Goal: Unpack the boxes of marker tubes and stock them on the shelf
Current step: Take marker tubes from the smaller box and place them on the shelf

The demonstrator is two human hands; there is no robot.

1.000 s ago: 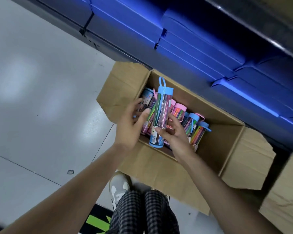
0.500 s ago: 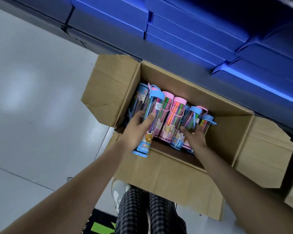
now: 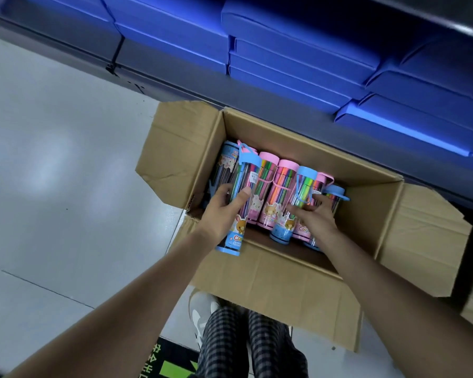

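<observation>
We are holding a blue-capped marker tube in our left hand, its base hanging just over the near wall of the open cardboard box; a second ago both hands were steadying this same tube upright above the box, and now the left hand alone is carrying it, tilted, at the left end of the row; that is freeing the right hand to gather more, so we are judging that we are building a handful before turning to the shelf. The left fingers are curling closed around the tube's middle, thumb across the front; the right hand has dropped into the box and is reaching among the tubes at the right end, its fingers spread and partly bent, touching a blue-capped tube and a pink-capped tube beside it; whether they are properly gripping either we cannot tell. More pink-capped tubes are lying between the two hands. Beyond the far wall, stacked blue boxes are filling the low shelf; the grey floor is spreading to the left.
</observation>
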